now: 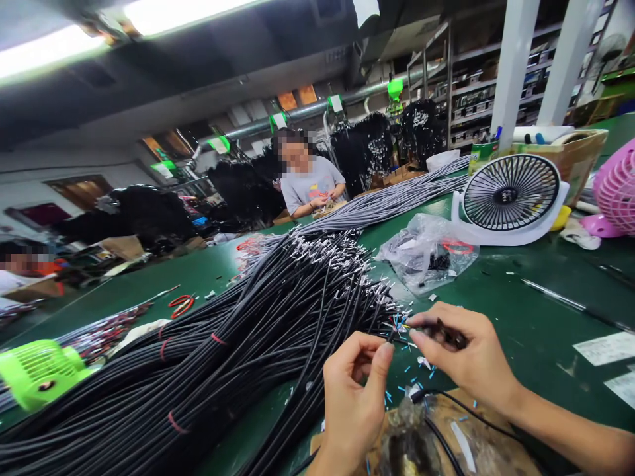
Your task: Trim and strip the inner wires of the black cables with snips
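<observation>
My left hand (354, 390) pinches the end of a black cable between thumb and forefinger. Thin coloured wires (399, 324), blue and yellow among them, fan out from that end. Close to them are the thumb and forefinger of my right hand (466, 347); whether they touch the wires I cannot tell. Small dark parts (449, 334) sit in the curled fingers of that hand, their kind unclear. A thick bundle of black cables (238, 330) with white-tipped ends lies to the left. Below my hands, a black cable (476, 420) crosses brown, plastic-covered material (446, 436).
A clear plastic bag (421, 254) with black pieces lies ahead, near a white fan (510, 195). Further right are a pink fan (622, 188) and a pen (555, 295). Red-handled scissors (182, 305) and a green fan (42, 373) are left. A person (312, 178) sits opposite, beyond grey cables (391, 198).
</observation>
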A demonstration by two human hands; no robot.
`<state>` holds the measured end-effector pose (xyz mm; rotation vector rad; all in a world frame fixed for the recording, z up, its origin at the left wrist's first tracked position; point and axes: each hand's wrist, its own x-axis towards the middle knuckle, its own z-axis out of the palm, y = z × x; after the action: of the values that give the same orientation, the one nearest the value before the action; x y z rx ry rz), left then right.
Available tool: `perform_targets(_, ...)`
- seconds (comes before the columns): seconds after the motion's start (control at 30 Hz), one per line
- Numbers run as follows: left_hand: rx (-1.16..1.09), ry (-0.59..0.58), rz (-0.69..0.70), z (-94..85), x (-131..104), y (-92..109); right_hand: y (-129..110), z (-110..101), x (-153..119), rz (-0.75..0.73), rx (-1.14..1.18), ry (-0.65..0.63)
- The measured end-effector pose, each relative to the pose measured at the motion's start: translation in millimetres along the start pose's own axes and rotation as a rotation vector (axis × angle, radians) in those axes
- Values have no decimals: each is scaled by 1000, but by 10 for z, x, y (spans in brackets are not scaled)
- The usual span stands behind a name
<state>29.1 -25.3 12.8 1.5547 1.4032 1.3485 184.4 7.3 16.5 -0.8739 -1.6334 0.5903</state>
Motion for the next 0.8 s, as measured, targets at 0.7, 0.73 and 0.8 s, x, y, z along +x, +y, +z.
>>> perform_targets(0.7,152,-85,111,-18,-8,57,25,-110,85,110,58,-171)
perform_targets(0.73,164,-80,128,-19,-8,60,24,-130,101,90,73,-200)
perform_targets(0.8,175,-70,145,-21,-8,65,18,-152,121,32,91,-239)
